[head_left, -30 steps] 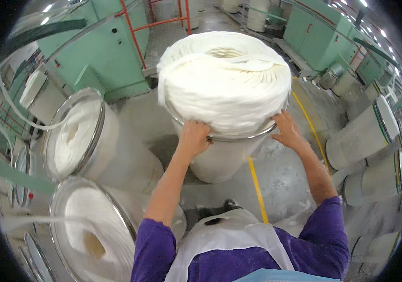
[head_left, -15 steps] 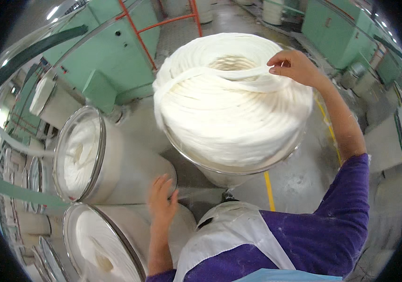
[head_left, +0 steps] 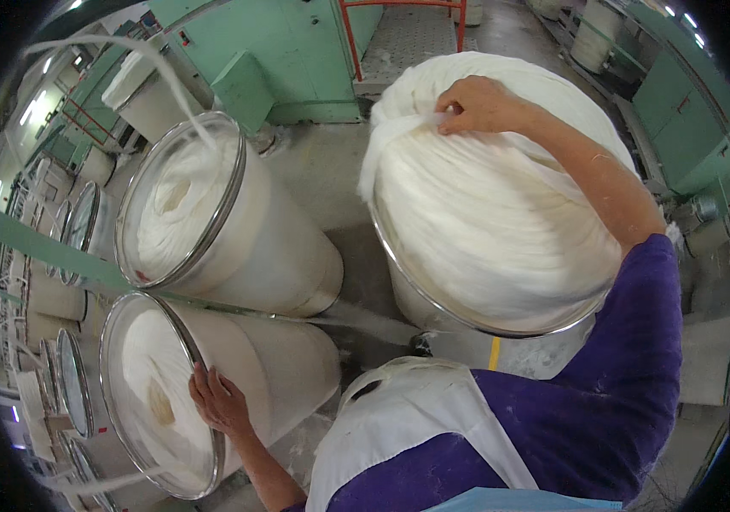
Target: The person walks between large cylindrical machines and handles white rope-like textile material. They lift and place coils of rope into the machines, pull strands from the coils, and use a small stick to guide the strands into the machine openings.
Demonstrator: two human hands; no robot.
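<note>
On the grey floor (head_left: 322,162), a round white metal-rimmed can (head_left: 409,294) carries coiled white fibre (head_left: 501,230). The right hand (head_left: 489,107) pinches its soft strand (head_left: 414,135), best held lightly; the left hand (head_left: 222,399) rests loosely open on a similar can's rim (head_left: 219,455).

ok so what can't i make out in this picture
All in the head view:
- Middle of the top of the big white coil: hidden by the right hand and its forearm.
- Palm of the left hand, at the near left can: behind its own back.
- Left end of the pale strand: lost at the dark lens rim.
- Top of the green cabinet: cut off by the upper edge.
</note>
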